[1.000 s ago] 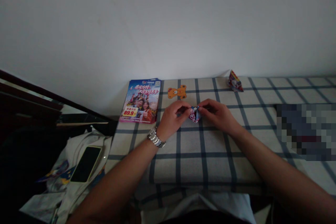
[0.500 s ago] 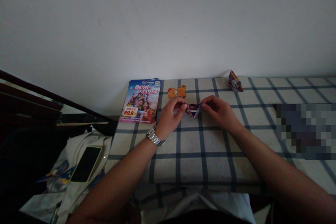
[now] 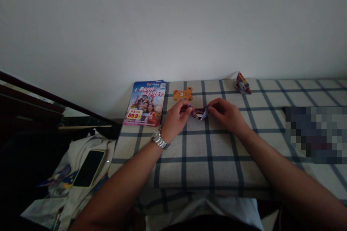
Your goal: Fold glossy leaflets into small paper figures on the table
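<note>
A small folded piece of printed paper (image 3: 200,113) is stretched between my two hands, just above the checked cloth (image 3: 195,148). Its middle gapes and shows a pale inside. My left hand (image 3: 176,118), with a silver watch (image 3: 161,140) at the wrist, pinches its left end between thumb and fingers. The right end is pinched by my right hand (image 3: 225,114). Past my left fingers lies a flat orange bear cut-out (image 3: 183,94). A folded, pointed paper shape (image 3: 242,84) in similar print stands near the wall, beyond my right hand.
A stack of printed flyers (image 3: 145,104) lies at the table's left end. Below it to the left, a phone (image 3: 89,168) rests on a white bag (image 3: 77,151). A blurred-out flat thing (image 3: 317,135) is at the right. The white wall (image 3: 173,25) borders the table's back.
The gap in the folded paper has become a little wider and flatter between my fingers. Both hands keep their pinch in nearly the same place.
</note>
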Available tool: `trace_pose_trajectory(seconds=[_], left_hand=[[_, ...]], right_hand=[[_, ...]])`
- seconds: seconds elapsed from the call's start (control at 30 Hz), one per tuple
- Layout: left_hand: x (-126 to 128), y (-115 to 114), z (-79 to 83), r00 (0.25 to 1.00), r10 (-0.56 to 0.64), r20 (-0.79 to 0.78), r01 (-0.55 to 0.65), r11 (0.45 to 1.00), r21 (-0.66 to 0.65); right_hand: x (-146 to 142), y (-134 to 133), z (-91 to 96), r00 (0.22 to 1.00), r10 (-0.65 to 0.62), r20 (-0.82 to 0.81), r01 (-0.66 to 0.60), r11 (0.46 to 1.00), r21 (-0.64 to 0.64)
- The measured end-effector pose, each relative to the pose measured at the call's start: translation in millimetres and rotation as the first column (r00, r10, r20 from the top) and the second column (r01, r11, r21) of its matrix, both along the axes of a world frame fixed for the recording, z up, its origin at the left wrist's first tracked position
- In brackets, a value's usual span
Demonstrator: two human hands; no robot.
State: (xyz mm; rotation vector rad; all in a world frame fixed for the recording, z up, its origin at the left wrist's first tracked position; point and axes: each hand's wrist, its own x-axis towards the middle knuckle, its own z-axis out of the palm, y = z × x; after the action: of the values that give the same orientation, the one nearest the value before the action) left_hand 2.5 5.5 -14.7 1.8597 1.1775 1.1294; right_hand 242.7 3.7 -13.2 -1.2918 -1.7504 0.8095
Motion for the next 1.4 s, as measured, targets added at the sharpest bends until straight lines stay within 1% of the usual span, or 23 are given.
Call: trace_pose_trajectory(seconds=[0.07, 0.23, 0.33, 0.47, 0.57, 0.73, 0.87, 1.13, 1.4], left_hand=[[0.1, -0.1, 0.5, 1.0, -0.001, -0.003, 0.001, 1.0, 0.001], [-1.4, -0.2, 1.3, 1.0, 0.007, -0.015, -0.007, 1.0, -0.007], [-4.3, 0.0, 1.9, 0.999, -0.015, -0.032, 0.015, 1.0, 0.009], [-8.4, 0.6, 4.7, 0.982, -0.073, -0.177, 0.096, 0.987, 0.126], [-10.1, 0.6, 7.9, 0.964, -0.081, -0.254, 0.126, 0.978, 0.166], [-12.6, 0.1, 11.0, 0.942, -0.146, -0.301, 0.199, 0.968, 0.153], [-14.4, 0.0, 10.8, 0.919, -0.167, -0.356, 0.233, 0.961, 0.15], [-13.5, -2.2, 12.3, 0.91, -0.15, -0.385, 0.221, 0.964, 0.148], [-13.3, -0.2, 7.7, 0.895, -0.164, -0.415, 0.247, 0.956, 0.156]], right_hand=[[0.3, -0.4, 0.5, 1.0, 0.013, 0.012, -0.013, 1.0, 0.02], [0.6, -1.7, 4.7, 0.992, 0.056, 0.114, -0.064, 0.995, 0.071], [0.8, -2.4, 7.0, 0.99, 0.049, 0.131, -0.06, 0.995, 0.077], [1.6, -3.1, 7.9, 0.989, 0.057, 0.138, -0.069, 0.994, 0.086], [2.4, -3.5, 8.2, 0.985, 0.066, 0.16, -0.083, 0.992, 0.098], [4.6, -2.9, 8.5, 0.971, 0.1, 0.216, -0.131, 0.982, 0.139], [6.1, -2.2, 9.0, 0.96, 0.133, 0.248, -0.173, 0.973, 0.15], [8.4, -1.7, 12.4, 0.926, 0.239, 0.292, -0.296, 0.94, 0.168], [12.6, -0.4, 11.5, 0.91, 0.273, 0.312, -0.339, 0.923, 0.18]])
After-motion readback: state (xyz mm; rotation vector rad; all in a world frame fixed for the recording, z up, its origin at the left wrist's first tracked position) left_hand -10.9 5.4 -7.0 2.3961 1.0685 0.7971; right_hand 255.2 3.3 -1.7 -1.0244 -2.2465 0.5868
